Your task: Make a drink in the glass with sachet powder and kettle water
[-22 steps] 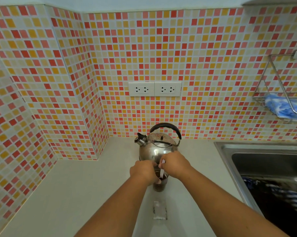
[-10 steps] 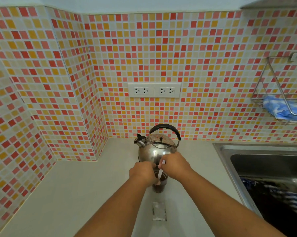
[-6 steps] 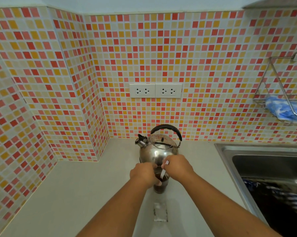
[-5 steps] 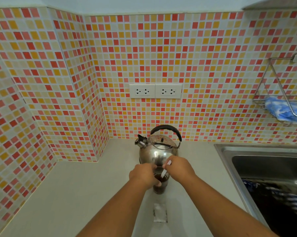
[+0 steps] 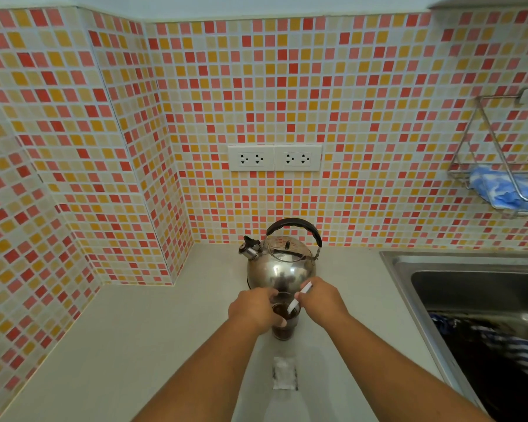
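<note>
While left hand [image 5: 253,310] grips glass [image 5: 284,325] (dark drink), right hand [image 5: 320,303] holds spoon [image 5: 300,297]

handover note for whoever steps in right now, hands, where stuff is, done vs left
Left hand: wrapped around the glass, steadying it on the counter.
Right hand: pinching a white stirrer whose lower end is in the drink.
Kettle: upright on the counter just behind the glass.
Sachet: lying flat in front of the glass.
Done: the glass holds dark liquid, so powder and water appear to be in.
Left: finish stirring, take the stirrer out.
</note>
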